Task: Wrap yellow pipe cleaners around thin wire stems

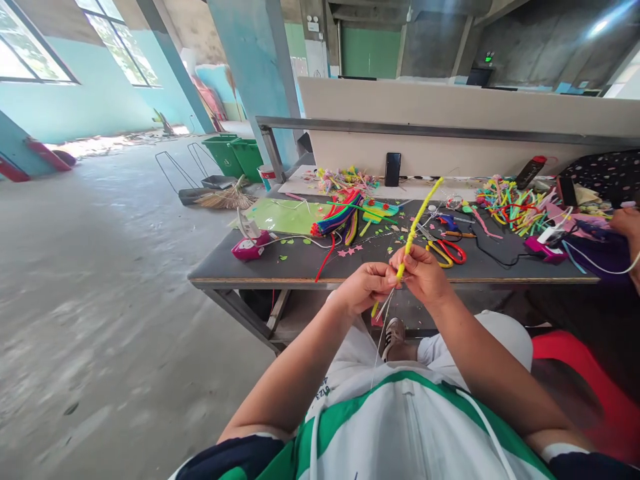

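Observation:
A fuzzy yellow pipe cleaner [412, 233] rises at a slant between my hands, over the table's front edge. Its upper stretch looks straight, and it is bumpy lower down. My right hand [425, 272] pinches it near the lower part, fingers curled. Beside it my left hand [369, 287] is closed, its fingertips meeting the pipe cleaner's lower end. Thin white strands [384, 308] hang below the fingers, and a short yellow end shows there too. The fingers hide where the strands and the pipe cleaner meet.
Scissors [453, 253] lie right of my hands on the dark table [225, 267]. Bundled coloured pipe cleaners [345, 212], a phone [393, 169], a magenta power socket [250, 247] and a multicoloured pile [517, 208] stand around. Another person's hand [627, 221] is at far right.

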A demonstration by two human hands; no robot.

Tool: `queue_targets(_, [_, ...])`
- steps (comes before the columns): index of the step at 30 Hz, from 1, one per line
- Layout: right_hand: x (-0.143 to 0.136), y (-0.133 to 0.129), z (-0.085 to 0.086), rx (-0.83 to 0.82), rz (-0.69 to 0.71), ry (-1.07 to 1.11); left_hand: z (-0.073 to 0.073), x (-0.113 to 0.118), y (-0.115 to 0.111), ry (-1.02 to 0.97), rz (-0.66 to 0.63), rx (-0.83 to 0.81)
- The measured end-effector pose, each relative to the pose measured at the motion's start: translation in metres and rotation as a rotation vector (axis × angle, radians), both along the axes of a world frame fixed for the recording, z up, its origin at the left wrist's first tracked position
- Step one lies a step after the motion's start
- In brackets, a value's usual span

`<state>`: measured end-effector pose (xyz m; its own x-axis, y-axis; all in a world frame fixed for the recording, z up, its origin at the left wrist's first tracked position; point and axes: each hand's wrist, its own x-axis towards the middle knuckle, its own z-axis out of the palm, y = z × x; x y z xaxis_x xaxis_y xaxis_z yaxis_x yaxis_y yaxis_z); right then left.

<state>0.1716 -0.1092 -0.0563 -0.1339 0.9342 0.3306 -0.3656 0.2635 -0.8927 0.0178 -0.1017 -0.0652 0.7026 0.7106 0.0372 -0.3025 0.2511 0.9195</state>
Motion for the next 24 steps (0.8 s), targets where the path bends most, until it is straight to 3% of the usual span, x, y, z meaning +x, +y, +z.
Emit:
queue_targets(3, [-0.001,0.000,-0.002,-0.025,0.053,0.018,-0.004,0.003,-0.001,-0.045,-0.015,-0.061])
queue_targets(6, [0.000,0.003,-0.002,-0.043,-0.050,-0.091,-0.002,0.000,0.003,0.082,0.164,0.030])
queue_targets(11, [0.000,0.016,-0.006,-0.073,-0.393,-0.271,0.006,-0.001,0.014,0.485,0.508,0.561])
queue_targets(14, [0.000,0.022,-0.006,-0.082,-0.411,-0.265,0.006,0.003,0.014,0.545,0.576,0.728])
queue_targets(20, [0.005,0.020,0.000,-0.009,-0.144,-0.107,-0.004,-0.001,0.011,0.202,0.242,0.169])
queue_targets(24, [0.005,0.018,-0.003,0.006,0.039,0.030,-0.009,0.001,0.006,0.028,0.067,-0.009])
